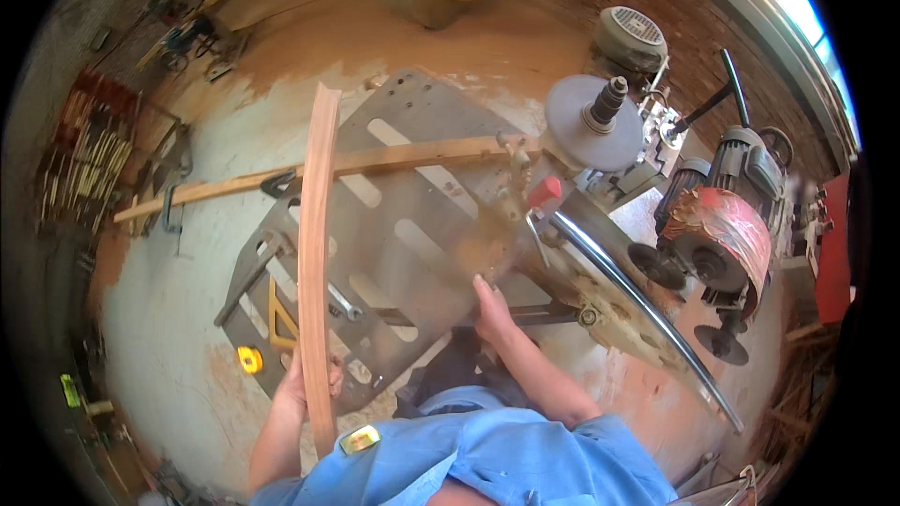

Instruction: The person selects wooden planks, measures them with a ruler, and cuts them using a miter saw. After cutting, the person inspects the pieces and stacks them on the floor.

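My left hand (309,379) is closed around the lower part of a long reddish-brown wooden strip (319,187). The strip runs from close to my body across the slotted grey metal table (412,234). At the table's near right edge is my right hand (494,314), with one digit stretched out and no held thing visible; the other fingers are mostly hidden. A yellow set square (279,314) and an open-ended wrench (345,302) lie either side of the strip. A yellow tape measure (249,359) sits to the left of my left hand.
A long wooden bar (403,157) crosses the table, with a black clamp (172,209) at its left. On the right stand a machine disc on a spindle (593,122), a red-handled lever (544,191), a chrome rail (637,305) and motors with round cutters (712,262).
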Motion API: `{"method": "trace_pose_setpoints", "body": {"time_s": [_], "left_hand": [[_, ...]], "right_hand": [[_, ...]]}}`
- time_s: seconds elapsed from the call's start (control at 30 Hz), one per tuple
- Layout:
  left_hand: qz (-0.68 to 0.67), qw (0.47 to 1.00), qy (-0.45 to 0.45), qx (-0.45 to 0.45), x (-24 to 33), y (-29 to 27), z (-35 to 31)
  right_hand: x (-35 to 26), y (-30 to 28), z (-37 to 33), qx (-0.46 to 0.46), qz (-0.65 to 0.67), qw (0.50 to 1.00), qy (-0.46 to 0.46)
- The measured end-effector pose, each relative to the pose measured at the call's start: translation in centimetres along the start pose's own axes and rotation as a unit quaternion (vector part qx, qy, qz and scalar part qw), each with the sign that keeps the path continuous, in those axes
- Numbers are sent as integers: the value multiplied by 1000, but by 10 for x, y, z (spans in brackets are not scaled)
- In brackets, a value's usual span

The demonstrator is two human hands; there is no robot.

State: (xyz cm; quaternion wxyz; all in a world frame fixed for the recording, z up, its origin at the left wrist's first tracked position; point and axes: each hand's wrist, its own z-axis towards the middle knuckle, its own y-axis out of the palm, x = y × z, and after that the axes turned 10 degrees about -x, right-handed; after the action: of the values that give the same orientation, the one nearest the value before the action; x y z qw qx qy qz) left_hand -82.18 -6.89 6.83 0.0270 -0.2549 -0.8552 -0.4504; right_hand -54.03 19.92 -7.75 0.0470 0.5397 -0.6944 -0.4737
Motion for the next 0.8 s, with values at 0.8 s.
{"method": "trace_pose_setpoints", "body": {"time_s": [0.8], "left_hand": [[-128,972,135,141,-791,211,-249]], "right_hand": [[1,-333,-485,-43,1,999,18]]}}
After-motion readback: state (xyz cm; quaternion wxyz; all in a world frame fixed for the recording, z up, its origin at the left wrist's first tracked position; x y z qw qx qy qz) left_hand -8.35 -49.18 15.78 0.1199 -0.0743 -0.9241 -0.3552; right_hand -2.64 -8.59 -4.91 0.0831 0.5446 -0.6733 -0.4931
